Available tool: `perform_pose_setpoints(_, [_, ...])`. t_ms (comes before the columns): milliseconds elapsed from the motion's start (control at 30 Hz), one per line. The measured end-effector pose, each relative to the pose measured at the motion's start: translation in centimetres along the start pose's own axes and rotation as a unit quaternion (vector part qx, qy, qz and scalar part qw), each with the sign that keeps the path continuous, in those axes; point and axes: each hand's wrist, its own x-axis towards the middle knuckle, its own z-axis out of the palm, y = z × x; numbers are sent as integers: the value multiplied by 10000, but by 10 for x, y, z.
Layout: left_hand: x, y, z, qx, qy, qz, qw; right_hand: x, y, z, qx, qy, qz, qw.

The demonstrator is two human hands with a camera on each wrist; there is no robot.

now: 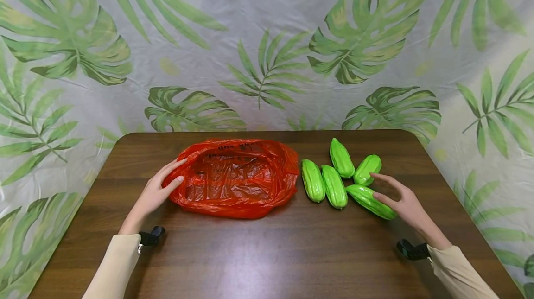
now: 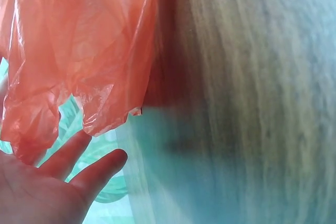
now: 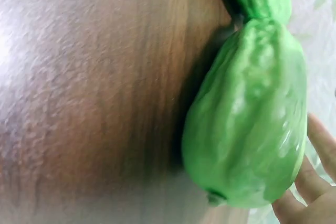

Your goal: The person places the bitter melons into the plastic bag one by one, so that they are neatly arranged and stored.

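Leaf-print cloth (image 1: 263,72) behind, brown worktop (image 1: 250,262) below. Red bag (image 1: 246,208) lies mouth-up; left hand (image 1: 156,192) at its left edge, fingers extended. Five green gourds (image 1: 334,187) sit right of it. Right hand (image 1: 404,201), fingers spread, no grip, is nearer them: front gourd (image 1: 369,200) lies by its thumb, long axis slanting toward that wrist; contact unclear.

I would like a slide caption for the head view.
Left hand at an open red bag, right hand at five green gourds on a brown table.

Pale glare on tabletop (image 1: 246,252), soft shadows, left wrist view blurry
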Motion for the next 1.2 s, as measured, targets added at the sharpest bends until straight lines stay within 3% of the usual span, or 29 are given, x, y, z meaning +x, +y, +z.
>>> perform_pose_setpoints(233, [0,2,1,5,-35,-33,10000,-3,7,0,-171,-154,-148,9996])
perform_pose_setpoints(433, [0,4,2,-28,-68,-129,9999,-5,11,2,60,-259,-482,9985])
perform_pose_setpoints(733, [-1,3,2,-53,-80,-129,9999,-7,13,7,166,-353,-643,9972])
perform_pose_setpoints(1200, [-1,0,3,-68,-58,-40,10000,-9,5,3,31,-241,-170,9996])
